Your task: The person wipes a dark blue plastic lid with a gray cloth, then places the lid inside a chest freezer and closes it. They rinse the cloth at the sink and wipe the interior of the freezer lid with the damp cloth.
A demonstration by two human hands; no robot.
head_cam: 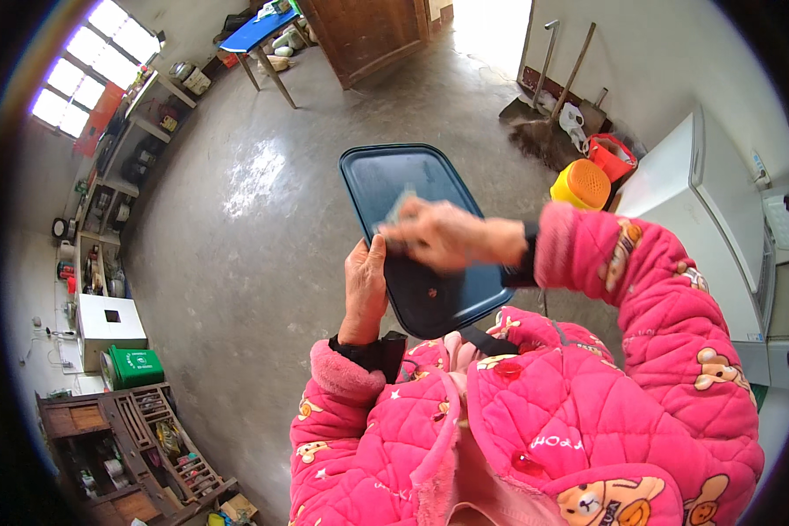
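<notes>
A dark blue rectangular tray or lid [457, 296] with rounded corners and a raised rim is in front of my body, above the floor. My left hand [366, 283] grips its left edge, thumb on top. Over the tray's middle is my right hand [440, 233], blurred, its fingers closed on a pale greenish cloth or pad [404, 200] against the surface; its exact kind cannot be told. A small reddish mark shows on the tray below the right hand. Both arms are in quilted pink sleeves with dark cuffs.
A blue-topped table [261, 29] stands near a wooden door [368, 39]. At the right are a white refrigerator [717, 223], a yellow and orange container [582, 184], a broom and dustpan [519, 108]. Shelves [128, 141], a green bin [135, 366] and a wooden cabinet [115, 427] line the left.
</notes>
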